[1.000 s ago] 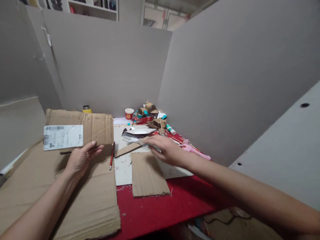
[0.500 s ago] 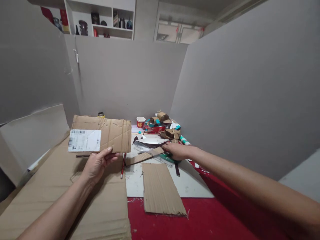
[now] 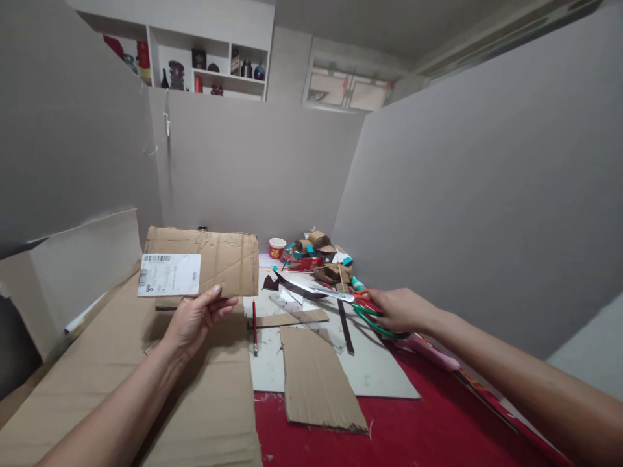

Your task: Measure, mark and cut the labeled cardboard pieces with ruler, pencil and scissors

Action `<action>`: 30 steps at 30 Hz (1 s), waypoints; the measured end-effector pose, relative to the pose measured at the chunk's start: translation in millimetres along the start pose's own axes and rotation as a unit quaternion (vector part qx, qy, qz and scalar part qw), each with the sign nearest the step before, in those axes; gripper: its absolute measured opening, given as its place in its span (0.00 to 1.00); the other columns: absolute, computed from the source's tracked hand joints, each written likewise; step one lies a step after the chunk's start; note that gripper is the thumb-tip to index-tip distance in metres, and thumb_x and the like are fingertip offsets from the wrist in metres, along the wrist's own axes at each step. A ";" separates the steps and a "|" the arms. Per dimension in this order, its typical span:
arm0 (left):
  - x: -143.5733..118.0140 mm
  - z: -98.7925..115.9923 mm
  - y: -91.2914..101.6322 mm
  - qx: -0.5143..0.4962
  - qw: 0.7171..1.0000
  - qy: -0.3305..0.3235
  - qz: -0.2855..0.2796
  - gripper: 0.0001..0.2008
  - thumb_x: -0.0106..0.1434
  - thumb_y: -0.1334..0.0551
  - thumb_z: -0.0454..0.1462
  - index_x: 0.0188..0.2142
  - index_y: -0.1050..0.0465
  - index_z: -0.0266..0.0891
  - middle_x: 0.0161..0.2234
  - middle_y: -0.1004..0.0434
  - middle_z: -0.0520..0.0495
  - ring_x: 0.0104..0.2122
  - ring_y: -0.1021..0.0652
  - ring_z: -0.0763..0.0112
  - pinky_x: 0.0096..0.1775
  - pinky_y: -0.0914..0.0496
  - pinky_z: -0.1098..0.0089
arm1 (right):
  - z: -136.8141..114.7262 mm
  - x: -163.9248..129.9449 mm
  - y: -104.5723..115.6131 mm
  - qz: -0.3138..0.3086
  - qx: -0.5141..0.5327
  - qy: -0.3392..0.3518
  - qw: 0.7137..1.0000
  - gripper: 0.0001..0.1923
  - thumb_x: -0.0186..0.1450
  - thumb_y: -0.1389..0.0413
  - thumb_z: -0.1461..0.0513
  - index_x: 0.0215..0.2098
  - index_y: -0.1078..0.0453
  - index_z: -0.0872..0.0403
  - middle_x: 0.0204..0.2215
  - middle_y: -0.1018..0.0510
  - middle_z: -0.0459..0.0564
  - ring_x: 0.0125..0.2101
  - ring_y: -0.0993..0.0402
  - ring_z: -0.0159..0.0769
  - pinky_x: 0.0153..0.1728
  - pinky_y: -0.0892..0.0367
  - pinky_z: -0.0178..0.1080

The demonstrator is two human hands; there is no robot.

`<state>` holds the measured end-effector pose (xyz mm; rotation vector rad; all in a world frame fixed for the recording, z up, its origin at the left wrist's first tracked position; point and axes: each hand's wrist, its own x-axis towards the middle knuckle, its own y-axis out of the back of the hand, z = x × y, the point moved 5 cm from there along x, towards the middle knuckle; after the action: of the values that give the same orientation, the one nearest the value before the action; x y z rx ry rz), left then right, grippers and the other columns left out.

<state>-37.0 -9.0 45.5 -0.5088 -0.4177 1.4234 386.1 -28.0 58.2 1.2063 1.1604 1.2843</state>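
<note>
Inspecting the desk [image 3: 418, 428], we find the left hand [image 3: 195, 319] pinching a cardboard piece [image 3: 221, 259] by its lower edge, thumb in front, holding it upright above a larger cardboard sheet [image 3: 111, 370]. A white shipping label [image 3: 169, 274] sits on its face. Our right hand [image 3: 396, 310] is closed around the green handles of the scissors [image 3: 341, 299], blades pointing left over a white board [image 3: 374, 370]. A red pencil [image 3: 254, 326] and a cut cardboard rectangle [image 3: 316, 383] lie between the hands. A red paper cup [image 3: 277, 248] stands well behind.
</note>
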 end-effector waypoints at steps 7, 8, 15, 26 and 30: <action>-9.3 1.3 -7.4 0.040 0.999 -0.001 -0.027 0.05 0.66 0.37 0.35 0.39 0.26 0.34 0.37 0.22 0.49 0.35 0.21 0.69 0.36 0.24 0.65 | -16.4 -32.5 -4.1 0.087 0.334 -0.027 0.938 0.15 0.54 0.44 0.52 0.33 0.32 0.53 0.24 0.21 0.55 0.24 0.23 0.47 0.24 0.32 0.41; -10.8 0.3 -10.0 0.046 0.998 -0.001 -0.032 0.06 0.67 0.37 0.36 0.41 0.26 0.34 0.39 0.22 0.48 0.36 0.21 0.68 0.36 0.24 0.65 | -33.6 -31.9 -5.5 0.093 0.389 -0.010 0.917 0.17 0.54 0.44 0.49 0.31 0.34 0.53 0.24 0.22 0.54 0.23 0.23 0.45 0.24 0.31 0.41; -26.0 -9.0 -39.5 0.063 0.996 -0.018 -0.059 0.05 0.65 0.35 0.35 0.38 0.25 0.34 0.35 0.21 0.48 0.34 0.20 0.68 0.36 0.24 0.65 | -173.7 -26.9 23.4 0.155 0.611 0.134 0.765 0.23 0.62 0.49 0.41 0.29 0.44 0.51 0.30 0.23 0.52 0.28 0.23 0.39 0.28 0.27 0.40; -49.0 -19.4 -79.2 0.056 0.993 -0.051 -0.087 0.17 0.48 0.24 0.42 0.32 0.17 0.29 0.31 0.17 0.40 0.31 0.20 0.66 0.34 0.25 0.69 | -208.7 -42.2 69.2 0.245 0.632 0.220 0.702 0.19 0.61 0.38 0.54 0.26 0.44 0.52 0.23 0.38 0.40 0.25 0.39 0.30 0.29 0.40 0.35; -47.5 -8.1 -87.7 0.021 0.995 -0.086 -0.050 0.14 0.43 0.22 0.40 0.26 0.18 0.34 0.24 0.19 0.49 0.26 0.22 0.72 0.33 0.24 0.71 | -197.1 -45.6 55.2 0.172 0.678 0.217 0.681 0.19 0.65 0.42 0.50 0.26 0.40 0.53 0.21 0.34 0.41 0.23 0.35 0.31 0.28 0.35 0.35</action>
<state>34.4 -63.2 89.8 -0.3286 -0.5430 1.3802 187.6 -79.7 101.4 2.3087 2.5472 0.8267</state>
